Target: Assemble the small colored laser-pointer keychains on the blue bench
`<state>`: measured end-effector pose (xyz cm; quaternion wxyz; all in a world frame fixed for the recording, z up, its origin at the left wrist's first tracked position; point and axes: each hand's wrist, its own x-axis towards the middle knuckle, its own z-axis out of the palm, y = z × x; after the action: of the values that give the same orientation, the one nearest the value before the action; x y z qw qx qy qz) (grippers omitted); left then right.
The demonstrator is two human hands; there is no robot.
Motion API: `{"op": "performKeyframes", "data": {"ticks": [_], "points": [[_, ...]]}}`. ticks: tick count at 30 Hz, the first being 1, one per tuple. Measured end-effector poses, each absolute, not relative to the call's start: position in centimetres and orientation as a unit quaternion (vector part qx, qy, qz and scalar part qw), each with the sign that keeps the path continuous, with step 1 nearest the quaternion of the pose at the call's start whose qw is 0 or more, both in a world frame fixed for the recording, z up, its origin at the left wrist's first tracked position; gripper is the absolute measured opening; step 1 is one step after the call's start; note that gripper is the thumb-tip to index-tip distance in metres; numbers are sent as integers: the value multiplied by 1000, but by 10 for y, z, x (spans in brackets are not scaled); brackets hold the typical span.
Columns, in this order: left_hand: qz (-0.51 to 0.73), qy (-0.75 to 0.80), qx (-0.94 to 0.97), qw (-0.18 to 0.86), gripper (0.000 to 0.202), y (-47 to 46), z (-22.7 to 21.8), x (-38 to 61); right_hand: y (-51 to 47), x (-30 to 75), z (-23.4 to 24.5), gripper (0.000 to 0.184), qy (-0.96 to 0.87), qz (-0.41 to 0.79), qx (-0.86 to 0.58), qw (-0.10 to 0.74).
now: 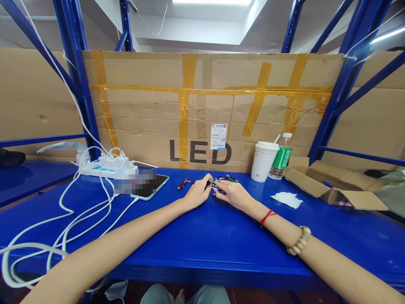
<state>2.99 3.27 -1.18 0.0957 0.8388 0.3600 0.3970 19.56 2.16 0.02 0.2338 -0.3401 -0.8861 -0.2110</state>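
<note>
My left hand (196, 194) is closed with a small metal cylinder (211, 180) between thumb and fingers; its round silvery end shows at the fingertips. Close beside it, my right hand (236, 194) reaches in palm down, thumb apart from the stretched fingers, over the near edge of a small pile. This pile of shiny coloured pieces (232, 179), green and purple among them, lies just behind my fingers and is partly hidden by them. To the left of my left hand lies a slim red metallic piece (182, 185) with a small clip-like part.
A phone (153, 188) and a white power strip (107, 166) with tangled cables (66, 228) occupy the left. At right are a white paper cup (263, 162), a water bottle (281, 158), a crumpled tissue (287, 199) and an open cardboard box (335, 181). Cardboard (142, 122) walls the back.
</note>
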Motion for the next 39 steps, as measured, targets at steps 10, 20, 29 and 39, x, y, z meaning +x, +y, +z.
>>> {"op": "performKeyframes", "data": {"ticks": [10,20,29,39], "points": [[410,330,844,102,7,32,-12,30,22,196,0,18,-891,-181,-328,255],[423,315,843,105,7,32,-12,31,21,194,1,18,-885,-160,-322,295],[459,356,805,120,10,31,-9,32,23,199,4,29,-892,-84,-306,322],[412,348,837,95,6,32,-11,31,17,190,6,14,-895,-94,-354,255]]}}
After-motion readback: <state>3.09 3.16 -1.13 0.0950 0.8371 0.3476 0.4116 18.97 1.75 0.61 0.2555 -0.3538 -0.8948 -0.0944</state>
